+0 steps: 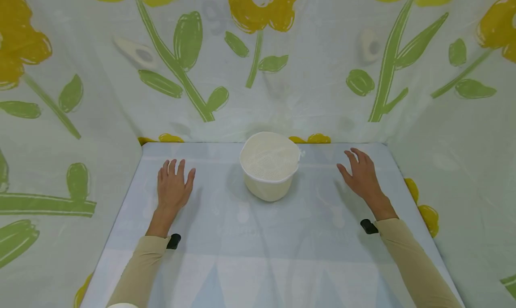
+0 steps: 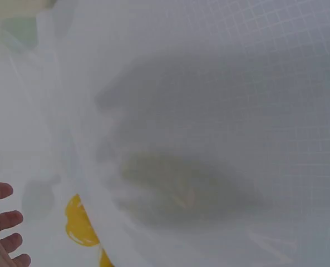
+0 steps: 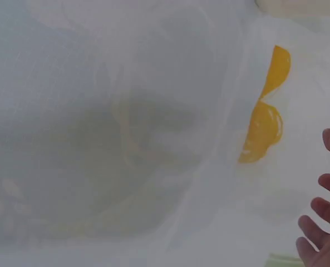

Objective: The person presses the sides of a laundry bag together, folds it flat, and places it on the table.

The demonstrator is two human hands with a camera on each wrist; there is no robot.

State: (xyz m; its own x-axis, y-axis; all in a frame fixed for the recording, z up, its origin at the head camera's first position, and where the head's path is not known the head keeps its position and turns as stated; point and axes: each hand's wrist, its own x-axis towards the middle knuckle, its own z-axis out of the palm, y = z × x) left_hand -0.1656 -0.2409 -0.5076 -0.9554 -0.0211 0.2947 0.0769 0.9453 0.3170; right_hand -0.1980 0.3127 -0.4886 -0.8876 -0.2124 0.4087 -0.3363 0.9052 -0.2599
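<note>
Both the left hand (image 1: 172,188) and right hand (image 1: 361,173) lie flat, fingers spread, grasping nothing, either side of the cream basket (image 1: 269,166) (mid-table), which a careless one-sided nudge could tip

**Three views, one covered table**

The head camera looks forward and down over the table (image 1: 258,254), back wall at twelve o'clock. Each wrist camera sits very close to the cloth, blurred, with fingertips (image 2: 0,222) at the frame edge. All three views share the flowered cloth (image 3: 265,122).
</note>
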